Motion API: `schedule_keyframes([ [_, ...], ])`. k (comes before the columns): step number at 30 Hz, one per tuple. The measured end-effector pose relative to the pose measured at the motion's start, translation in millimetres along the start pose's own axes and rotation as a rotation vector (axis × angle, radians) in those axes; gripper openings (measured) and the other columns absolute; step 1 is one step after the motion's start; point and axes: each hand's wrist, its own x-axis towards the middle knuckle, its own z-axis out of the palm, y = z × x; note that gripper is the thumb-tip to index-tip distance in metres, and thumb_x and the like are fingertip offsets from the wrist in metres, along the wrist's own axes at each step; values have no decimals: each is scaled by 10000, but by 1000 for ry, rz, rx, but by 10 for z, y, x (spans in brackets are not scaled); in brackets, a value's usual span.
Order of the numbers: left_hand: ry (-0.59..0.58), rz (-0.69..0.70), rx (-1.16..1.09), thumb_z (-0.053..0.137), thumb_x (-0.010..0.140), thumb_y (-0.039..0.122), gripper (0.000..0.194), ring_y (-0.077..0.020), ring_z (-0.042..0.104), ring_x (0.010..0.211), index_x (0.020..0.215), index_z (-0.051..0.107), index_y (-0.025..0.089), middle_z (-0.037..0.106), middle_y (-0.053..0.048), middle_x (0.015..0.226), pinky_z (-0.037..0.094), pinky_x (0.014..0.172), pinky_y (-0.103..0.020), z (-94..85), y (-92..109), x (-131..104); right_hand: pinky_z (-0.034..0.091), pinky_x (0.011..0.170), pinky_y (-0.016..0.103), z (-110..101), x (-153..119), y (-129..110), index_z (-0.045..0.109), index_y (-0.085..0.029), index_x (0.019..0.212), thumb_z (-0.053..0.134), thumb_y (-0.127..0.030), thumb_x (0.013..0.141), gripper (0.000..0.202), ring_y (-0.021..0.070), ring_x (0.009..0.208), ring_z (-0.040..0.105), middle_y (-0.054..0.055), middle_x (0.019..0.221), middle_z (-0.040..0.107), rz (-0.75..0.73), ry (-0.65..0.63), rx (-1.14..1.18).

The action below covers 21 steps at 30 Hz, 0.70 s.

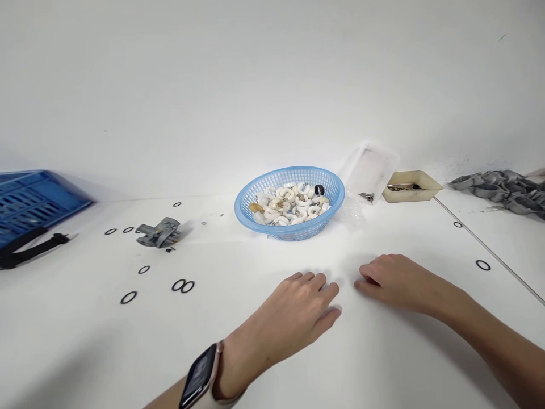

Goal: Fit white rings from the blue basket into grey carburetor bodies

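Both hands rest palm-down on the white table [383, 363], just in front of the blue basket [255, 213], which serves here as the landmark. The left hand [293, 309], with a dark watch [199, 378] on its wrist, lies flat with fingers loosely spread and grips nothing; the right hand [394, 281] lies just beside it, fingers curled under a little, and whether a small part sits beneath them cannot be told. The two hands are close but not touching. The basket holds a heap of white curved pieces [289, 205] with one black ring-like part [319, 190] near its far rim. These pieces look like light, stiff plastic, smooth and a bit slippery, so each would probably be best pinched across its curved body between thumb and forefinger. Left of the basket, a small grey metal part [158, 233] lies on the table among thin black O-rings [183, 286]; the rings look soft, flat and hard to lift, likely needing a fingertip slid under an edge. Further left stands a blue crate [34, 199]. Right of the basket a clear tub [370, 170] leans tilted, then a beige tray [421, 190], and further right a pile of grey metal pieces [502, 187]
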Motion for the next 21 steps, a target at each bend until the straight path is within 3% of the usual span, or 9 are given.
schedule_keyframes([
  [21,-16,-3,12,526,1003,274,136,-234,620,757,901,558,189,585,-27,837,456,669,-347,-11,4,-2,159,526,316,-9,-4,-11,235,-201,620,413,-304,949,389,110,489,254,-44,512,329,4,0,0],
])
